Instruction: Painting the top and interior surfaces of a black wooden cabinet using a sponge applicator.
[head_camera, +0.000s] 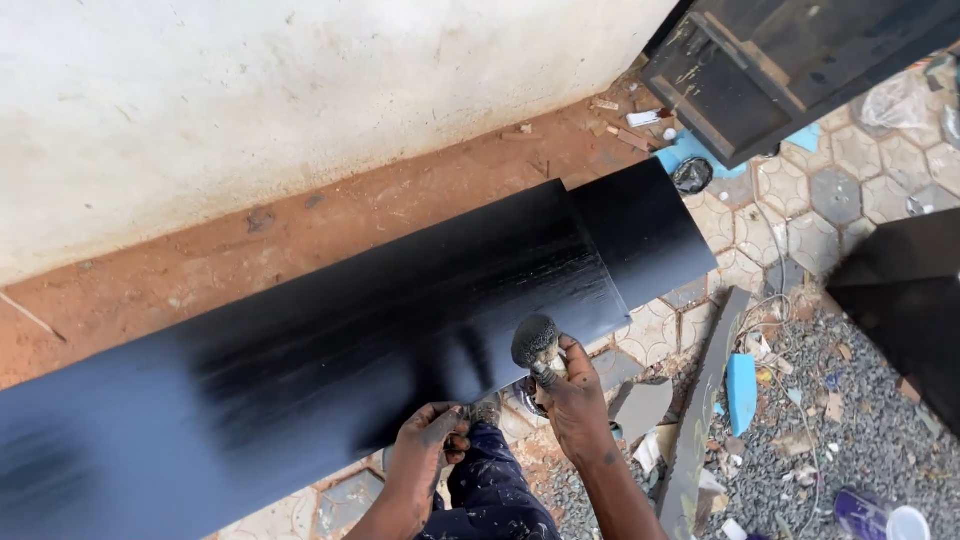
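Left hand (428, 447): gripping near edge of long black board (330, 350) | right hand (572, 398): clenched on round brush (536, 342) at board's edge | advice: steady board, even strokes along grain | beyond: dirt strip (300, 235), white wall (250, 100)

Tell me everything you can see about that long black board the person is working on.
The long black flat board runs aslant from lower left to upper right, over red earth and paving. Its middle gleams with wet-looking streaked paint; the far end looks matt and smooth. The left hand grips its near edge, while the right hand holds a round paint-soaked brush against that same edge.
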